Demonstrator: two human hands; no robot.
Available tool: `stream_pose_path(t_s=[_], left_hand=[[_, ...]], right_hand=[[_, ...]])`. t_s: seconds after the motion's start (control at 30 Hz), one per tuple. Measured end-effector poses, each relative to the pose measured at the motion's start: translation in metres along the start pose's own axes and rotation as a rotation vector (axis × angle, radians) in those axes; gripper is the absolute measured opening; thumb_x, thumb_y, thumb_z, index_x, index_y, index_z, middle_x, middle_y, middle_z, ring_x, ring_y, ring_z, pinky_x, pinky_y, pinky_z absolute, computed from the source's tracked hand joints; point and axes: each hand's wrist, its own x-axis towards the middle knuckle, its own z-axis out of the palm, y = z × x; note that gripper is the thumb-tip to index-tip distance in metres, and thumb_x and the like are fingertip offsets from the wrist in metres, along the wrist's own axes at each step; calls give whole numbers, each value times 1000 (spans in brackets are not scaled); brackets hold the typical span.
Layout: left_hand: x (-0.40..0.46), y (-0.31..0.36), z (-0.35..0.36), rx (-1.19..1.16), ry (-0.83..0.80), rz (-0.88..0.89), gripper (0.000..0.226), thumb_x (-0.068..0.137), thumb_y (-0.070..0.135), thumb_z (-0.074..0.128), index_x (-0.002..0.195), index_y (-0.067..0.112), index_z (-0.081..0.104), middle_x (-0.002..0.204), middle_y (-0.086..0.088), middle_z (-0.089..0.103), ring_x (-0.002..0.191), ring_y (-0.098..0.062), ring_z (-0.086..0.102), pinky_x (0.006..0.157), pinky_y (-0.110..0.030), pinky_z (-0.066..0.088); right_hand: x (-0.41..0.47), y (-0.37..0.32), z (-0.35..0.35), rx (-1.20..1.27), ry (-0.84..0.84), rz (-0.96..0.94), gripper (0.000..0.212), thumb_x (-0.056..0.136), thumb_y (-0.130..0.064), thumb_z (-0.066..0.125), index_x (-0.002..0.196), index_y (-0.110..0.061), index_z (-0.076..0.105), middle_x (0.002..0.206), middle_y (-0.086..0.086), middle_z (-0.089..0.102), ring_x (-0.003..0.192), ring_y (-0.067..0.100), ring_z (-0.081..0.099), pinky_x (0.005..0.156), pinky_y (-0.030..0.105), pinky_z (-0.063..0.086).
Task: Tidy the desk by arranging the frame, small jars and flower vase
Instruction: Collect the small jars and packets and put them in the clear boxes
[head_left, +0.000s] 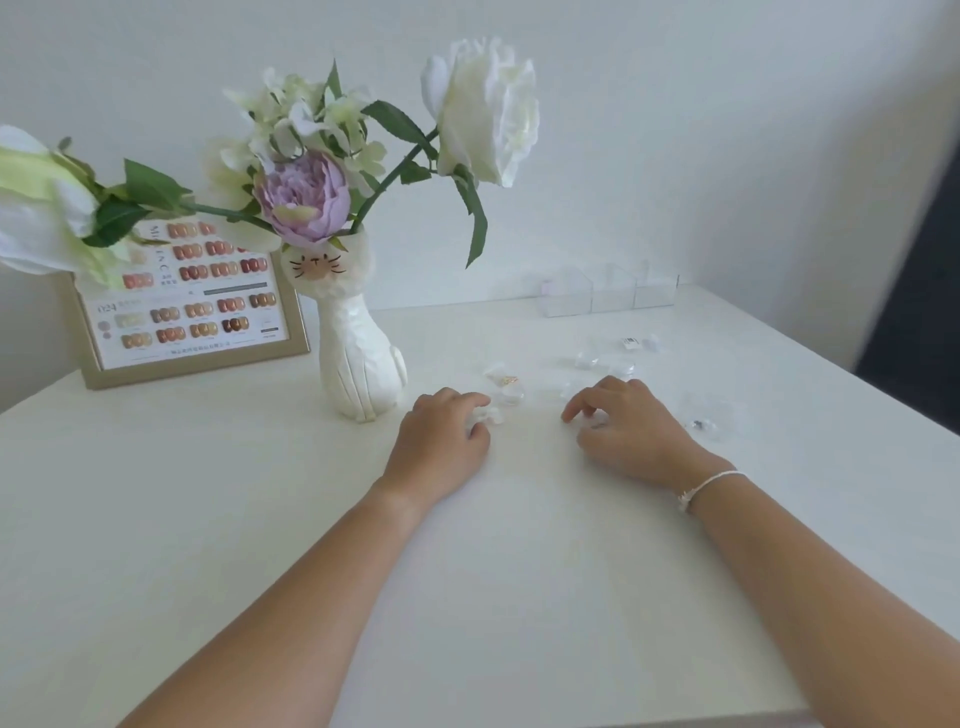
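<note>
Because the small jars (597, 359) are clear and scattered mid-frame, right of centre, on a white desk (260, 519), one could easily be knocked or missed. The left hand (441, 441) curls around one jar; the right hand (623, 426) curls loosely, its hold unclear. Left of them stand the flower vase (358, 358) and frame (192, 317).

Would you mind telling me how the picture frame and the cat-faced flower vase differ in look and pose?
The frame is flat, rectangular and gold-edged, showing rows of nail colour samples; the vase is a rounded white body with a cat face drawn at its neck. The frame leans back against the wall, while the vase stands upright, nearer the left hand. The vase holds flowers; the frame holds none. Both sit on the white desk.
</note>
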Motion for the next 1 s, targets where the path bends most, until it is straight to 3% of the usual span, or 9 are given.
stream_pose_path(t_s=[0.17,0.23,0.33,0.5,0.6,0.7,0.87,0.93,1.0], left_hand=[[-2,0,-2,-78,23,-20,36,85,13,48,118,21,59,103,-4,56,101,-25,50,86,-28,38],[-3,0,-4,-139,26,-24,38,85,8,48,118,22,58,97,0,50,94,-22,50,86,-25,39],[-1,0,-6,-182,3,-33,46,85,7,49,127,24,52,106,-2,49,86,-17,46,83,-21,36],[9,-3,-5,-186,-72,-80,51,88,16,49,137,31,41,111,-2,55,85,-15,46,76,-18,33],[11,-3,-4,-227,-59,-71,51,86,11,47,133,30,46,86,4,56,71,-9,48,59,-10,36],[9,-3,-2,-282,-25,-48,49,84,6,49,128,29,52,72,11,51,56,2,47,53,-3,35],[9,7,-1,-390,74,23,28,84,7,55,98,30,65,71,13,54,57,4,48,56,-4,36],[13,16,-1,-459,106,61,32,84,6,55,84,37,62,75,13,57,64,4,51,60,-5,38],[21,26,2,-484,104,88,37,84,5,54,79,42,59,87,9,63,73,4,54,63,-5,39]], right_hand=[[-3,0,-4,107,-35,-36,40,78,4,40,95,-25,61,87,-9,47,77,9,44,64,2,32],[-3,2,-6,184,17,-37,43,81,5,39,102,-26,59,95,-6,51,66,1,44,58,0,33],[-3,7,-9,386,109,5,33,85,-4,51,104,-32,56,103,-5,53,60,6,47,48,3,36],[6,16,-8,627,303,91,30,82,-8,60,103,-29,56,81,-4,60,67,13,57,54,4,40],[15,19,-8,702,436,128,24,83,-5,57,99,-23,58,72,-8,59,63,11,59,58,8,42],[23,23,-12,738,542,127,16,83,-6,56,86,-22,58,70,-5,59,52,0,57,54,4,41],[36,27,-15,703,614,73,13,85,-13,55,77,-23,58,75,-7,58,63,15,55,54,7,42],[42,28,-17,672,656,40,16,86,-16,54,75,-27,56,75,-11,57,69,21,54,62,17,45],[48,30,-20,666,706,6,20,88,-16,51,75,-30,56,77,-13,57,74,23,54,61,16,45]])
